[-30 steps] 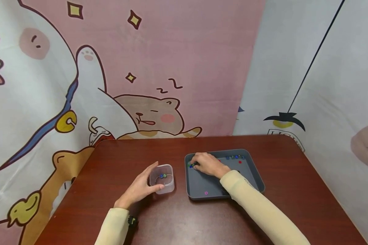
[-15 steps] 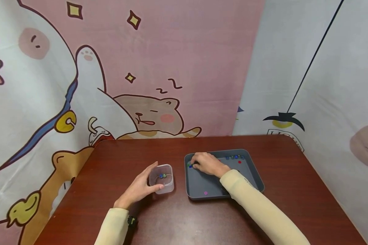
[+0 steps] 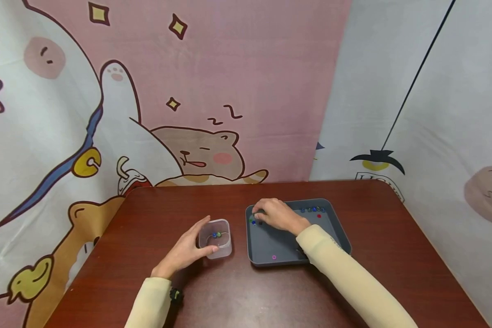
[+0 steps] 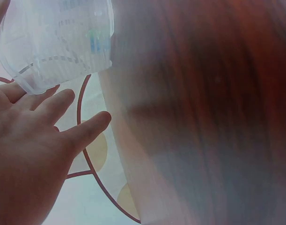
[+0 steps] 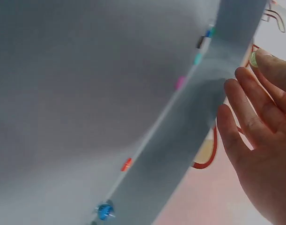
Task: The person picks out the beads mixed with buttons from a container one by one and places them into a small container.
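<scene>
On the table (image 3: pixel 229 296) stands a tray (image 3: pixel 276 243); just left of it, a box (image 3: pixel 225 252); the left hand (image 3: pixel 184 250), fingers wide, holds the box; the right hand (image 3: pixel 276 215), over the tray, pinches a green bead (image 5: pixel 253 59).

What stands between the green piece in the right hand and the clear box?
Only edges: from the green piece in the right hand, first the left rim of the gray tray, then a strip of table, then the wall of the clear box. The left hand leaves the box's tray-facing side uncovered.
</scene>
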Available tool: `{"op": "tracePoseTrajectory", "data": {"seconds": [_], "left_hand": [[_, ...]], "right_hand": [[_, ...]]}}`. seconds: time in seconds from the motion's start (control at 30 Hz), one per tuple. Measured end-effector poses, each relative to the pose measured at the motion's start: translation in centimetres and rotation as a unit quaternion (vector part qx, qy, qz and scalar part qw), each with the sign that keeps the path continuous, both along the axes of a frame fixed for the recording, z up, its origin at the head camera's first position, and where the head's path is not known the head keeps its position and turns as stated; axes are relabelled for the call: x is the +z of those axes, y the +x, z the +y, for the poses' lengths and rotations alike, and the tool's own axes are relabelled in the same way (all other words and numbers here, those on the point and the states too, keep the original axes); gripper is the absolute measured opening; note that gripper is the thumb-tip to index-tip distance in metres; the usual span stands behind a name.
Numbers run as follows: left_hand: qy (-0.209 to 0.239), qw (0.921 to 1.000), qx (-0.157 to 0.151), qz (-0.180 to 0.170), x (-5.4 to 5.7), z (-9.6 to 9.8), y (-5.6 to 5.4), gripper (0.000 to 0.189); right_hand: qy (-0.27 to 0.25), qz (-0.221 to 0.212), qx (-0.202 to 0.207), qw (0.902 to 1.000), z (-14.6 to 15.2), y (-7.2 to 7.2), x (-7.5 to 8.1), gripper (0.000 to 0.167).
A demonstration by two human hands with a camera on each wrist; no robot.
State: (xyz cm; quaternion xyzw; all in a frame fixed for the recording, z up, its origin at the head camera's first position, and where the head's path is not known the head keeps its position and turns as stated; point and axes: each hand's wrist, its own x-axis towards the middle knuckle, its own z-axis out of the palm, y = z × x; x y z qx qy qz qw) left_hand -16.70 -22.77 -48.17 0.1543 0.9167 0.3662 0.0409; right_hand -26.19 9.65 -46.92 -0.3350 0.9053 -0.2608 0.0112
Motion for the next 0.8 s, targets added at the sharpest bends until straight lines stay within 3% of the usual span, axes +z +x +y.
{"op": "tracePoseTrajectory", "data": {"seconds": [0.5,0.8], "left_hand": [[0.005,1.0000,-0.008,0.002,-0.1,-0.2,-0.2,0.101],[0.004,1.0000,-0.007,0.005,-0.1,-0.3,-0.1,0.100]], "right_hand": [[-0.070,0.021,-0.023,0.9971,0.8,0.8,3.6,0.018],[-0.102,0.023,-0.035,0.9939,1.2,1.4,4.3,0.021]]}}
